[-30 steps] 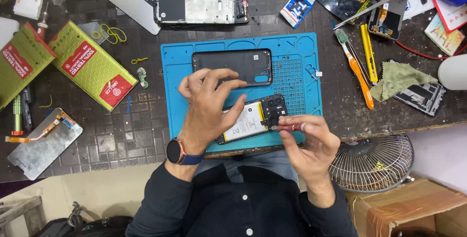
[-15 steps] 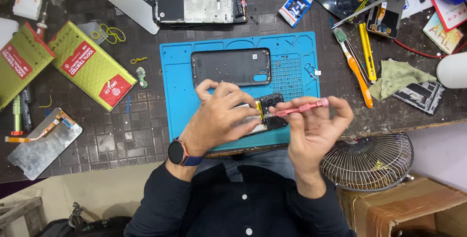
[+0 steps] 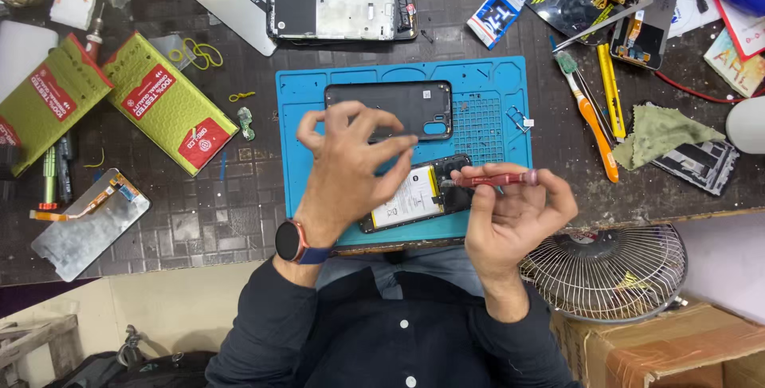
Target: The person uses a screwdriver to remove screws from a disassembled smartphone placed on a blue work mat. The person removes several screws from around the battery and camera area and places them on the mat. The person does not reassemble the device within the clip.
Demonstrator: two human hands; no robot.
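An opened phone [image 3: 414, 195], its white-labelled battery showing, lies tilted near the front of the blue repair mat [image 3: 494, 85]. My left hand [image 3: 344, 166] rests over the phone's left part with fingers spread, a watch on the wrist. My right hand [image 3: 514, 213] grips a red screwdriver [image 3: 496, 179] held sideways, its tip touching the phone's upper right corner. A black phone back cover [image 3: 398, 105] sits on the mat just beyond my left hand.
A phone frame [image 3: 339, 9] lies beyond the mat. Two green packets [image 3: 163, 105] and a screen panel [image 3: 84, 225] sit at left. An orange toothbrush [image 3: 590, 121], yellow tool, green cloth [image 3: 657, 133] and glue tube [image 3: 502, 5] lie at right. A small fan [image 3: 610, 272] stands below the table's edge.
My left hand has lifted its fingers and spread them over the phone. The right hand has turned the screwdriver level and brought its tip to the phone's corner.
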